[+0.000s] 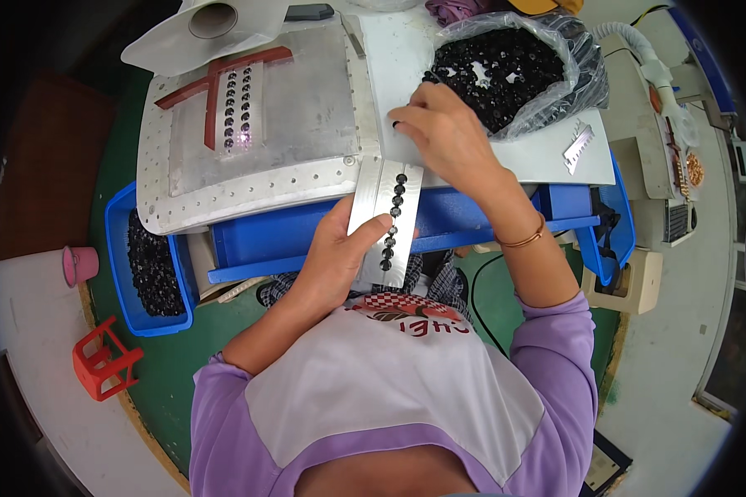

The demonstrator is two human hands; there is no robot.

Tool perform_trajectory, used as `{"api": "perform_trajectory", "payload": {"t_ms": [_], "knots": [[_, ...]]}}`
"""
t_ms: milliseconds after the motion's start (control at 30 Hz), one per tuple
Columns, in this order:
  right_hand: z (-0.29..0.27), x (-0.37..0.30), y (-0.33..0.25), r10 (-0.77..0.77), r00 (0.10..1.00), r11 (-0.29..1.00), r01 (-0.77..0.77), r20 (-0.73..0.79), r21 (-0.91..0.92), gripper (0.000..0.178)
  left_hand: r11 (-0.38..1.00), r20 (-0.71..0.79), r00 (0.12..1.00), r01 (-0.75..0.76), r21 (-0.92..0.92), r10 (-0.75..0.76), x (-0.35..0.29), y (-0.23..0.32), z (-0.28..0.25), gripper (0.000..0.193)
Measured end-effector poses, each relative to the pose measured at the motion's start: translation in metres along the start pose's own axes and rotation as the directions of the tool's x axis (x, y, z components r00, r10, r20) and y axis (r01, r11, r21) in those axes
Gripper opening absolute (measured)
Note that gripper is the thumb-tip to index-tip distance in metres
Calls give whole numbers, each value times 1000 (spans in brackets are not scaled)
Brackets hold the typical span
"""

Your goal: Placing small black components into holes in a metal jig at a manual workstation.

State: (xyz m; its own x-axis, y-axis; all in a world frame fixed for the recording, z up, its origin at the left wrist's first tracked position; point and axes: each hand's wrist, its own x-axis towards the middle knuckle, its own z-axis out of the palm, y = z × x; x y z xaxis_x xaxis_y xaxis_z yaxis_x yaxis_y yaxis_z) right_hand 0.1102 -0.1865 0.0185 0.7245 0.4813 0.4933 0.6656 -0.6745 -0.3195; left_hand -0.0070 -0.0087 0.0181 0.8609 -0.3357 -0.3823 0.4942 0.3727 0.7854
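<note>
My left hand (333, 253) grips a narrow silver metal plate (365, 199) at the table's front edge, its thumb lying across the face. A single row of small, round, shiny black parts (399, 200) runs along the plate. Above its far end, my right hand (454, 137) is closed in a pinch, with a small black piece (395, 124) at the fingertips. To the right of that hand lies an open clear plastic bag (584, 79) holding many similar loose black parts (489, 54).
At left a perforated metal board (319, 170) carries a red-brown angled bar (212, 103) beside two rows of black parts (239, 103). A notched metal strip (579, 147) lies at right. Blue bins (153, 330) flank the table; a red stool (106, 364) stands lower left.
</note>
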Motion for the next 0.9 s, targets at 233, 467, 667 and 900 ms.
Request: {"api": "perform_trajectory", "payload": {"t_ms": [233,467,667,900], "knots": [[16,-2,4,-11,994,1000,10,111,8,8,996,-66,995,84,42,-81,0,0,-6,35],[-28,-15,-31,171,985,893,-148,-17,424,7,996,-30,999,23,84,-21,-9,2,14,35],[-37,-27,-28,200,980,838,-161,-19,521,11,997,-53,998,25,76,-21,-8,5,29,36],[-41,-39,-16,254,966,802,-177,-56,571,14,996,-64,997,39,78,-34,-4,4,34,34]]}}
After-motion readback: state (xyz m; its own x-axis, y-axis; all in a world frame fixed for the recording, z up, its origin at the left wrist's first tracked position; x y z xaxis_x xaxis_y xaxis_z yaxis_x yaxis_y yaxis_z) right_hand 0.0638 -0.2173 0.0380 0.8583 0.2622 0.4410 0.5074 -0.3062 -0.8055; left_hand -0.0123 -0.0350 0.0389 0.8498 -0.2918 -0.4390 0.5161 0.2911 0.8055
